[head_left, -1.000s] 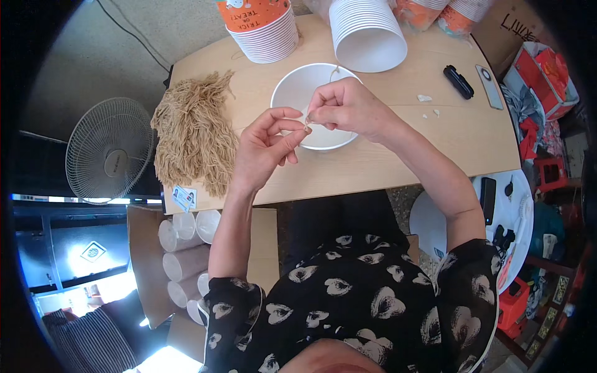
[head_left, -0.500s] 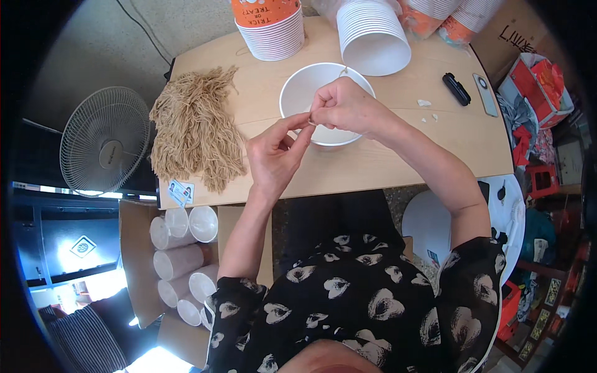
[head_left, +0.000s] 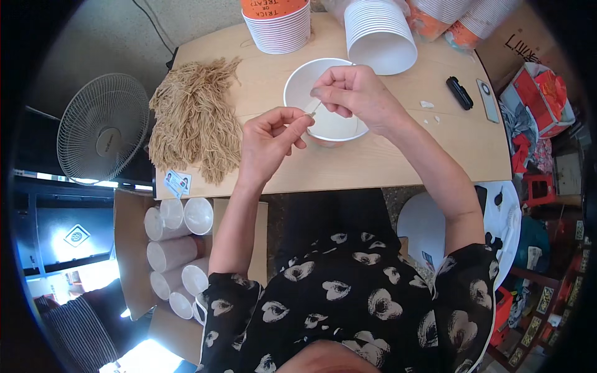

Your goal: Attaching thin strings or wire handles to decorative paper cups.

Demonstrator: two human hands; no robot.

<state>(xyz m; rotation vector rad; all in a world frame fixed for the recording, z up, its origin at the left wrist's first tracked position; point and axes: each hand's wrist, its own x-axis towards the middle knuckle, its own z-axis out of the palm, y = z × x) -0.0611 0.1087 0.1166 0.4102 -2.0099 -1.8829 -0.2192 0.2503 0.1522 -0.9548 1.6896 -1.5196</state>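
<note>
Both my hands are raised over a white paper bucket (head_left: pixel 295 87) on the table. Between them stretches a short length of thin pale string (head_left: pixel 318 107). My left hand (head_left: pixel 268 142) is closed, pinching one part of the string between thumb and forefinger at the bucket's near left rim. My right hand (head_left: pixel 360 96) is above the bucket, its thumb and forefinger pinched on the other part. The fingers hide most of the string. A big heap of tan yarn strands (head_left: pixel 194 118) lies on the table to the left of my left hand.
Stacked paper buckets, one stack orange on top (head_left: pixel 277 31) and one tipped white stack (head_left: pixel 380 46), stand at the back. A black case (head_left: pixel 459 93), a phone (head_left: pixel 487 101) and white scraps (head_left: pixel 426 104) lie right. A fan (head_left: pixel 102 129) and carton of clear tubs (head_left: pixel 174 252) are left.
My right hand has drawn slightly up and away from my left, and a bit of string now shows between them. Earlier the fingertips of both hands met. The whole view has shifted a little.
</note>
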